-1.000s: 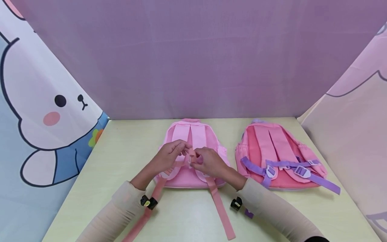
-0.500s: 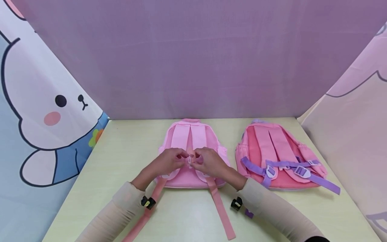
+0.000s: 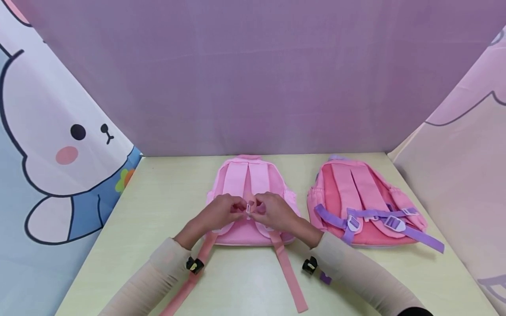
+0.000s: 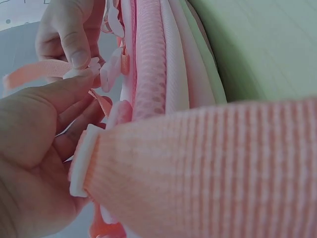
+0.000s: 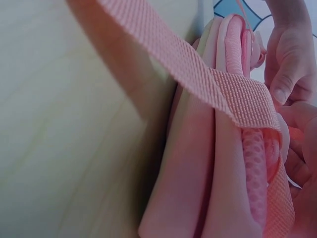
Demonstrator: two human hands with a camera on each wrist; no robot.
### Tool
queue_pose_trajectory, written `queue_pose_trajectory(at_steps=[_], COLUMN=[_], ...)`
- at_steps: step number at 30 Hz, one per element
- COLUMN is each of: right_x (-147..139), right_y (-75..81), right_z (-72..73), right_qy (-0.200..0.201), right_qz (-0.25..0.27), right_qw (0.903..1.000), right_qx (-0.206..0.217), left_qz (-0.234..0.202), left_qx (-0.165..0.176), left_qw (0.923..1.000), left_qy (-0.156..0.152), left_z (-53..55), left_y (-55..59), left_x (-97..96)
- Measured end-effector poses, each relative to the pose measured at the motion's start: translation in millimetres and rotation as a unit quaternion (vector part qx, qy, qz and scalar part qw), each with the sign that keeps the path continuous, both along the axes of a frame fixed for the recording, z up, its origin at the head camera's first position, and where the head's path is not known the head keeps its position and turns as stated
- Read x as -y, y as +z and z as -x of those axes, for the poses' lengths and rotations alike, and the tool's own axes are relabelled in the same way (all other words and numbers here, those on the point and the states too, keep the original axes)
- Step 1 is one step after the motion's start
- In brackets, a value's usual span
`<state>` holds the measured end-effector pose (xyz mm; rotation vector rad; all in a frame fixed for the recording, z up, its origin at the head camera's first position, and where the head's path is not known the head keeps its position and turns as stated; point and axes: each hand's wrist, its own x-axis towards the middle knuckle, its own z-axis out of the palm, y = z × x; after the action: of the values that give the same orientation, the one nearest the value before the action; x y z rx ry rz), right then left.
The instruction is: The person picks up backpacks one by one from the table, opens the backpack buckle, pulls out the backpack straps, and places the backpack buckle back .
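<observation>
A light pink backpack (image 3: 245, 235) lies with its shoulder straps facing up. Over its middle, both hands meet at a small pale plastic strap buckle (image 3: 248, 208). My left hand (image 3: 221, 211) pinches the buckle from the left. My right hand (image 3: 277, 211) pinches it from the other side, thumb and fingertips close to the left ones. In the left wrist view, a peach webbing end (image 4: 37, 72) sticks out beside the joined fingertips. Fingers partly hide the buckle, so how its parts fit cannot be told. Peach adjusting straps (image 3: 288, 274) trail toward the front.
To the right lies a deeper pink backpack (image 3: 365, 237) with purple straps (image 3: 419, 237) and white buckles. Both rest on a pale wooden table (image 3: 174, 184). A purple cloth wall (image 3: 261, 79) stands behind; a cartoon-printed cloth (image 3: 51, 114) hangs at the left.
The left hand has come down from higher on the strap, and its fingertips have closed in on the buckle beside the right hand. The right hand and backpacks stay nearly still.
</observation>
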<state>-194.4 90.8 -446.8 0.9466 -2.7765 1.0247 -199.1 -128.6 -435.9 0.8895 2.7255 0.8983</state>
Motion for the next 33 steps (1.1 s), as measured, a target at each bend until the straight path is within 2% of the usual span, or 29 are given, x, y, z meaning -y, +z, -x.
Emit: queue_pose_trajectory(at_steps=[4, 11, 27, 33], right_x=[-2, -3, -17, -24], right_y=[-0.1, -0.6, 0.8, 0.1], right_z=[0.0, -1.0, -1.1, -0.9], right_qy=[-0.001, -0.007, -0.036, -0.041], right_qz=[0.006, 0.023, 0.008, -0.011], right_qw=[1.0000, 0.9994, 0.9979, 0.9983], right_qx=[0.005, 0.024, 0.053, 0.041], left_qz=[0.001, 0.001, -0.009, -0.005], left_qx=[-0.005, 0.009, 0.000, 0.006], left_qw=[1.0000, 0.9999, 0.9999, 0.9998], left_qy=[-0.003, 0.005, 0.011, 0.020], left_z=[0.1, 0.3, -0.3, -0.2], left_y=[1.9, 3.7, -1.0, -1.8], left_x=[-0.6, -1.2, -0.6, -1.2])
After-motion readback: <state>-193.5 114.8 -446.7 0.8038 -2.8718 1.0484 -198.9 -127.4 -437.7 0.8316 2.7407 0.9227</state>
